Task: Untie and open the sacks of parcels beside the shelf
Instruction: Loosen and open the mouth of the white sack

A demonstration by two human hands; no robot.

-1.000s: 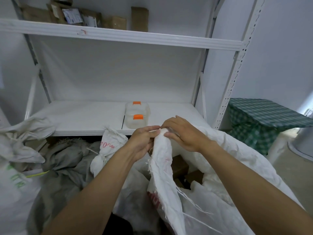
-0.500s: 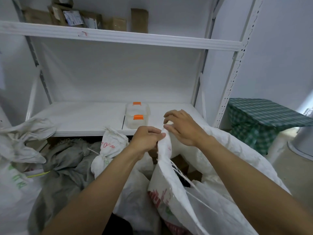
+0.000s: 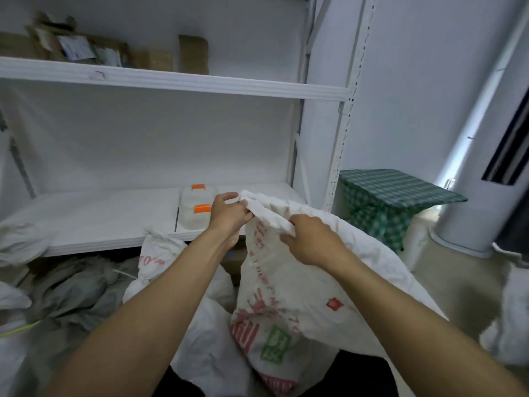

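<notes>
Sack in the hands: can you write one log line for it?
white sack: mouth bunched | left hand: grips mouth | right hand: grips mouth | tied sack behind: untouched

The white woven plastic sack [image 3: 289, 282] carries faded red lettering down its side, a small red square and a green printed panel lower down. The smaller white tied sack [image 3: 160, 250] bears red letters too. The crumpled grey cloth sack [image 3: 71, 287] is plain. The white metal shelf [image 3: 177, 83] holds brown cardboard parcels [image 3: 154, 58] and a clear plastic box [image 3: 191, 222] with orange latches. The green-and-white checked cloth [image 3: 395, 193] shows a fine grid pattern.
</notes>
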